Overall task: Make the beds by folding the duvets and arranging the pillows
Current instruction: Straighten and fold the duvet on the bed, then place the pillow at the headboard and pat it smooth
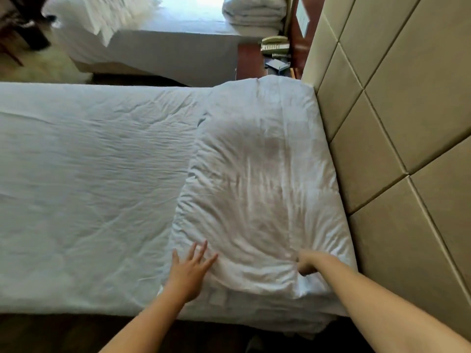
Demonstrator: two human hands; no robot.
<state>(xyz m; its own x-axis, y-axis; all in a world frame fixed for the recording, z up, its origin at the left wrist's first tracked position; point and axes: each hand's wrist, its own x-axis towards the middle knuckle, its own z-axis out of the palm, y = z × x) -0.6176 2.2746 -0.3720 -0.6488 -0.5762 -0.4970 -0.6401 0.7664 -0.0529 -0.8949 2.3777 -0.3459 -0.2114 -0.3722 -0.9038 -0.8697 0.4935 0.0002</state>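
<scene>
Folded duvet, white and creased, lies across the head end of the near bed, its far side up against the padded beige headboard; layered edges show at its near corner. The left hand lies flat where the duvet's edge meets the wrinkled bed sheet, its fingers straight and spread. The right hand, blurred, has its fingers curled into the fabric near the corner closest to the headboard, pinching the duvet. Beyond the near bed stands a second bed carrying another folded stack of bedding at its head end and crumpled white linen further down. Between the two beds a dark wooden nightstand holds a telephone.
</scene>
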